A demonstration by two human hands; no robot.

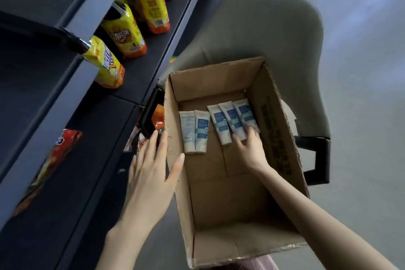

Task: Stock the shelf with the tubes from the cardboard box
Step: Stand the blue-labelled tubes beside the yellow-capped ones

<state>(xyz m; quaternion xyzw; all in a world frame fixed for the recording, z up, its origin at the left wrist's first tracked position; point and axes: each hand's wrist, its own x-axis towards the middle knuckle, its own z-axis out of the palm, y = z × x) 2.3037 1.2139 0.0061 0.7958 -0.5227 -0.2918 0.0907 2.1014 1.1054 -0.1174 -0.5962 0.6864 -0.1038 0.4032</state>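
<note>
Five white-and-blue plastic tubes point(219, 124) lie in the open brown cardboard box point(175, 103); none visible on the dark shelf point(87, 160). Right hand point(249, 149) touches the rightmost tubes, fingers blurred, grip indeterminable. Left hand point(151, 171), fingers straight, sits at the box's left wall.

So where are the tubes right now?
In the head view, five tubes lie flat inside the cardboard box, toward its far end; the right hand touches the rightmost ones.
</note>
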